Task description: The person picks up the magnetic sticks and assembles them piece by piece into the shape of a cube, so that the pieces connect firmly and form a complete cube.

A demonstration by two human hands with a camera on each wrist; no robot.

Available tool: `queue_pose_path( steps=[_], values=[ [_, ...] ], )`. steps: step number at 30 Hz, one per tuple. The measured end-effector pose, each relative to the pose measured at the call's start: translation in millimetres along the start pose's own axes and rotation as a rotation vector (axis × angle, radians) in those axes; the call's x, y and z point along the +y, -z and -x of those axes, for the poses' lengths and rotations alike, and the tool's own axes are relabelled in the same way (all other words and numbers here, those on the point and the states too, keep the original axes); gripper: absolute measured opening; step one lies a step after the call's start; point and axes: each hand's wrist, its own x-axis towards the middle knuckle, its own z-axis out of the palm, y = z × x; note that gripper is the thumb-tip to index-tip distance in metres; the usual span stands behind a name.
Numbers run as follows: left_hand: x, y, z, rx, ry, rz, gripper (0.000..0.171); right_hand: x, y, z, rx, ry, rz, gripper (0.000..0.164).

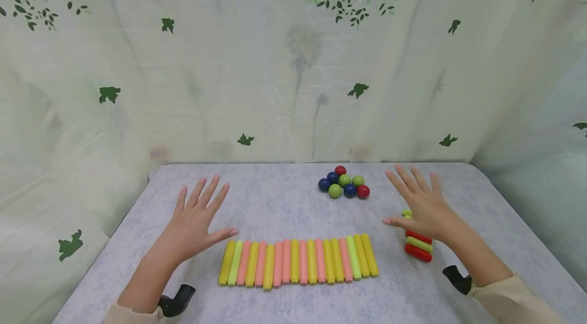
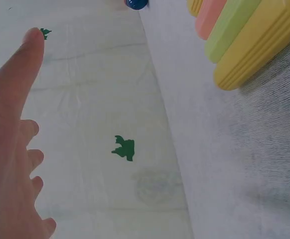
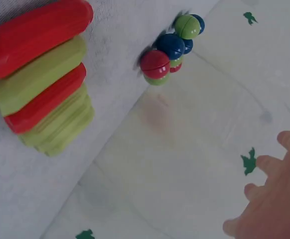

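A long row of yellow, pink and light green sticks (image 1: 294, 262) lies side by side across the front of the table. My left hand (image 1: 194, 224) hovers with fingers spread above the table, just left of the row, holding nothing. On the other side, my right hand (image 1: 424, 207) is also spread and holds nothing. Beneath it lies a short stack of red and green sticks (image 1: 418, 252), partly hidden by the hand in the head view. The right wrist view shows these red and green sticks (image 3: 40, 74) lying side by side.
Several glossy red, blue and green balls (image 1: 345, 180) sit grouped near the table's back edge. A pale cloth (image 1: 275, 59) printed with leaves hangs behind and beside the grey table (image 1: 275, 212). A black wrist strap piece (image 1: 176, 301) shows by the left sleeve.
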Motion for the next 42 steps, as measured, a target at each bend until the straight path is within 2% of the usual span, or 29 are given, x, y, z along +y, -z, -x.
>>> queue_pose_path(
  steps=[4,8,11,15,19,22,24,30,34,38,40,42],
  values=[
    [-3.4,-10.0,6.5,0.061,-0.014,0.047,0.091,0.5,-7.6,-12.0,-0.008,-0.005,-0.168,0.098],
    [-3.8,-25.7,15.9,0.132,-0.009,0.125,0.084,1.8,-20.7,-26.4,-0.032,-0.062,-0.368,0.091],
    [-1.6,-39.1,24.4,0.140,0.021,0.210,0.077,4.1,-35.2,-37.1,-0.054,-0.108,-0.484,0.084],
    [2.9,-54.0,36.5,0.063,0.114,0.406,0.074,7.0,-55.9,-49.5,-0.097,-0.152,-0.578,0.074],
    [6.6,-62.6,44.3,-0.080,0.235,0.628,0.073,7.4,-71.4,-59.6,-0.142,-0.185,-0.625,0.066],
    [9.6,-65.8,46.7,-0.181,0.332,0.733,0.074,7.1,-78.7,-65.0,-0.168,-0.183,-0.635,0.060],
    [12.4,-67.0,46.9,-0.222,0.382,0.771,0.074,6.8,-82.0,-67.5,-0.178,-0.178,-0.632,0.057],
    [23.0,-68.5,40.9,-0.263,0.429,0.802,0.064,5.4,-86.9,-70.7,-0.159,-0.185,-0.579,0.046],
    [27.3,-66.6,33.4,-0.296,0.473,0.710,0.056,4.5,-90.2,-72.3,-0.162,-0.226,-0.537,0.040],
    [27.0,-61.5,30.0,-0.340,0.520,0.648,0.053,2.7,-89.6,-71.3,-0.175,-0.314,-0.547,0.041],
    [26.3,-56.8,30.6,-0.323,0.526,0.639,0.052,1.2,-85.7,-69.1,-0.165,-0.338,-0.578,0.043],
    [27.0,-50.6,30.2,-0.273,0.523,0.642,0.052,-1.2,-80.4,-66.7,-0.137,-0.348,-0.629,0.046]
  ],
)
